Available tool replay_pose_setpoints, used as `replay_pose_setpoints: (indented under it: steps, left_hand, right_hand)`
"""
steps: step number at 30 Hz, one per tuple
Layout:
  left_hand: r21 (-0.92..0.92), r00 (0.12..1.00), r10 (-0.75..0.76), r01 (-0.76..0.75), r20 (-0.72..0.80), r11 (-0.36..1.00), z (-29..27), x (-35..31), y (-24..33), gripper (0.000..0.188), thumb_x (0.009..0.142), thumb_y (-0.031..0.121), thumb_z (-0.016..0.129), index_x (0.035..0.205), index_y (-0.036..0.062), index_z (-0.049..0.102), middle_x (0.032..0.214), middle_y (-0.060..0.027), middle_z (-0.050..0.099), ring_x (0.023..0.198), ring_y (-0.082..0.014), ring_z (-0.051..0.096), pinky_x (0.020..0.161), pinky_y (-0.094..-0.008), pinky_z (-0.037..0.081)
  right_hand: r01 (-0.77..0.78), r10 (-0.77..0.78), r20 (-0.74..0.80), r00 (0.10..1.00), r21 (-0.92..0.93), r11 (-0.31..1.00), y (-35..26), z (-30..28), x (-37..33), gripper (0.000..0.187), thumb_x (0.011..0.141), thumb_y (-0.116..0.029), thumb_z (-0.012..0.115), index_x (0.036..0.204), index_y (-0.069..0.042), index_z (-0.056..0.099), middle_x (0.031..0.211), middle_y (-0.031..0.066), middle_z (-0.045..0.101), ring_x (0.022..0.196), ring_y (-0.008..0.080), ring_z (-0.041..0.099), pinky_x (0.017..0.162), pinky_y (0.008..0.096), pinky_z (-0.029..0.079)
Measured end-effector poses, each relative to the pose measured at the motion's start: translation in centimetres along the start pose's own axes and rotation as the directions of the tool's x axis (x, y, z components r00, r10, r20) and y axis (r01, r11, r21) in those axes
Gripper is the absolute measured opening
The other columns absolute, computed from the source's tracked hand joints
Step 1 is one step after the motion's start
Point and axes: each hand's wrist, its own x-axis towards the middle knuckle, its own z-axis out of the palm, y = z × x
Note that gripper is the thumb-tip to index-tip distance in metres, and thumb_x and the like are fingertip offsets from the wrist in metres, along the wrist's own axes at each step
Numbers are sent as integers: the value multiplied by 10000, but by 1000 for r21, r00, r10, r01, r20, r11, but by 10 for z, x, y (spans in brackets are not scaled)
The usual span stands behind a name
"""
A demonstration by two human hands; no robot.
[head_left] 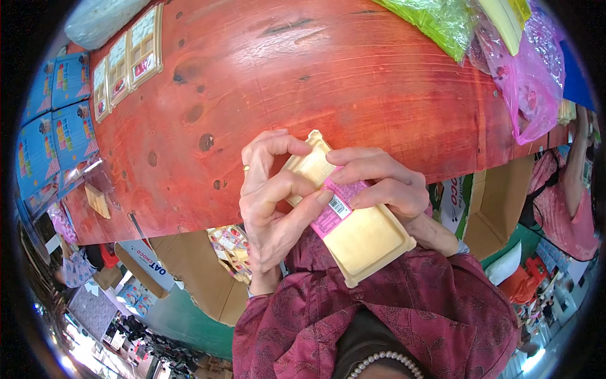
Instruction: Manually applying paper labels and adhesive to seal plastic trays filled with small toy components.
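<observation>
Two hands: both of the person's bare hands meet at the near edge of a table, working on one tray held between them.
Tray: a cream-coloured, shallow rectangular plastic tray (366,237) lies tilted across the table's near edge, one end over the wood, the other over the person's lap.
Label: a pink paper sticker with a small white barcode patch (336,208) sits across the middle of the tray.
Left hand: the left hand (271,202) curls over the tray's far end; its thumb and forefinger are bent together, the fingertip pressing on the pink sticker's edge. A thin ring shows on one finger.
Right hand: the right hand (385,183) lies over the tray from the other side, fingers close together and bent, their tips pinching the upper end of the sticker.
Clothing: dark red patterned sleeves (404,309) and a string of pale beads (379,363) fill the lower middle.
Surface: a broad, glossy red-stained wooden tabletop (328,82) with dark knots.
Far left of table: a row of similar cream trays with small coloured inserts (129,57), and beside them flat blue printed cartons (60,120).
Far right of table: a crumpled green plastic bag (442,22) touching a pink translucent plastic bag (527,82).
Room: open brown cardboard boxes (499,202) stand under the table on a green floor (189,322); another person in pink (568,202) is at the right rim.
</observation>
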Motion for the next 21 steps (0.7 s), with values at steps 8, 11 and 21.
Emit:
replay_pose_setpoints:
  steps: [8, 11, 21]
  left_hand:
    - [59, 1000, -13, 14, -4, 998, 1, -2, -4, 161, 592, 62, 748, 643, 35, 597, 1004, -105, 556, 1094, -315, 423, 891, -441, 346]
    - [29, 999, -37, 36, 29, 999, 0, -3, -5, 130, 626, 9, 717, 649, 8, 589, 1084, -130, 519, 1180, -289, 378, 979, -438, 293]
    - [139, 999, -7, 3, 31, 990, 3, -2, -5, 169, 597, 8, 723, 628, 33, 558, 1065, -124, 536, 1154, -298, 390, 955, -448, 296]
  right_hand:
    - [91, -89, 18, 996, -100, 991, 11, 0, -2, 221, 667, -122, 727, 733, -13, 547, 917, 216, 619, 932, 368, 606, 741, 407, 516]
    - [81, -82, -6, 997, -93, 992, 11, 1, -2, 216, 668, -119, 726, 729, -14, 547, 914, 214, 621, 935, 366, 606, 739, 404, 516]
    - [54, -56, -15, 998, -87, 995, 12, 1, -4, 210, 648, -94, 736, 732, -22, 557, 932, 180, 618, 953, 347, 604, 762, 389, 513]
